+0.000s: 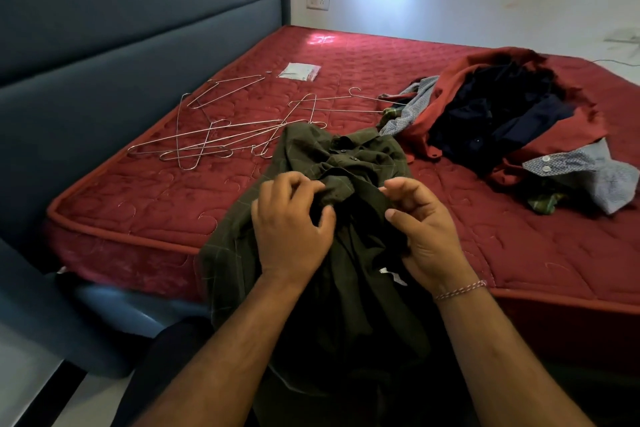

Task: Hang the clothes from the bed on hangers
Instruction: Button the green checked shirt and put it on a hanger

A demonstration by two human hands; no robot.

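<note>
Both hands are on the dark green checked shirt (332,218), bunched at the near edge of the red quilted mattress (138,204) and draped down over it. Left hand (291,229): fingers curled, fabric pinched near the placket. Right hand (426,229): fingers curled against the cloth; grip cannot be confirmed. Wire hangers (221,135) are scattered in a tangle on the mattress, left of the shirt's collar. Clothes pile (502,121), with red, navy and grey patterned garments, is seen at right, well apart from the hangers.
</note>
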